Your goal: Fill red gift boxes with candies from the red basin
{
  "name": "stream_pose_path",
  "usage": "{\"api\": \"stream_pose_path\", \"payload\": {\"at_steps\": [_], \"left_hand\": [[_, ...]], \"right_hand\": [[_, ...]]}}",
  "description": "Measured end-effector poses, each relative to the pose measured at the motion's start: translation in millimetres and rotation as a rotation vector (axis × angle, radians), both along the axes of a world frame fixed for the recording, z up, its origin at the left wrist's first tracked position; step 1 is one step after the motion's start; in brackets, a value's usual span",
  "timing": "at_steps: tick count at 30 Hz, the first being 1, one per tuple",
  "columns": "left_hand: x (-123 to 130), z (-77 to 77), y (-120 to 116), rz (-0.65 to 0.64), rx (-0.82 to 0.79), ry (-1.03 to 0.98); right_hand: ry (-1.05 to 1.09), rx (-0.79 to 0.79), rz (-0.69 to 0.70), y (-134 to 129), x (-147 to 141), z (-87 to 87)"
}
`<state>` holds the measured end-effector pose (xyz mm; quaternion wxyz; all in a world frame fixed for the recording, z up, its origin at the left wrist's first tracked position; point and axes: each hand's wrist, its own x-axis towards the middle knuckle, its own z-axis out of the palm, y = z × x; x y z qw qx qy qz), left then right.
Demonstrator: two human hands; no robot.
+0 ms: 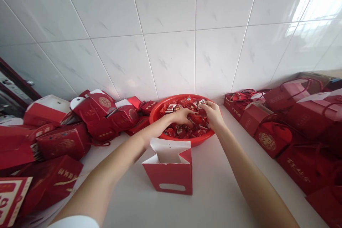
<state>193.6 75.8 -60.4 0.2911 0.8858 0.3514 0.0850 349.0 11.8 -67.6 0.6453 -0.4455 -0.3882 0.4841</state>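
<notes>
White sleeve edge (77,222) is closest, bottom left; left forearm (121,158) and right forearm (244,164) run forward from there into the oval red plastic basin (201,140).

Small shiny red wrapped packets (181,132) fill the basin, directly under both grips, long axes at mixed angles. Left hand (184,117) is down among them, fingers curled; can't tell if clamped on one. Right hand (213,113) is at the right rim, fingertips at a red-and-white packet (202,103); pinch or touch only, can't tell.

Key relation: open red paper box with white inside (171,180) stands upright, mouth up, between the forearms, camera side of the basin. Left hand is nearer its mouth. Box's raised white back flap and the basin's front rim lie between.

Around: red gift boxes (64,140) heaped left, more red boxes (298,165) lined right on the white counter (219,192). White tiled wall (168,64) closes off behind.
</notes>
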Motion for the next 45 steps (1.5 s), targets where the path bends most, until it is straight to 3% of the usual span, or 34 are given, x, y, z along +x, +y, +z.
{"api": "stream_pose_path", "payload": {"at_steps": [7,13,17,19,26,31,35,45], "left_hand": [[-19,-2.9,13,0.222,-0.083,-0.22],[-21,-15.8,23,0.264,-0.09,-0.445],[-20,-21.3,26,0.292,-0.205,-0.486],[-19,-21.9,26,0.281,-0.199,-0.482],[-16,-15.0,21,0.157,0.087,-0.566],[-13,-12.4,15,0.08,0.035,-0.612],[-12,-9.2,9,0.097,-0.032,-0.563],[-9,-8.4,7,0.134,0.146,-0.553]], "right_hand": [[-0.041,-0.007,-0.018,1,0,-1.3],[-0.035,-0.01,0.009,1,2,-2.3],[-0.028,-0.018,0.027,1,2,-1.0],[-0.026,-0.024,0.026,1,1,-0.6],[-0.011,-0.031,0.067,1,2,-0.4],[0.01,-0.02,0.098,1,2,-0.4],[0.02,-0.017,0.075,2,2,-2.0],[0.129,-0.044,0.088,5,2,-3.7]]}}
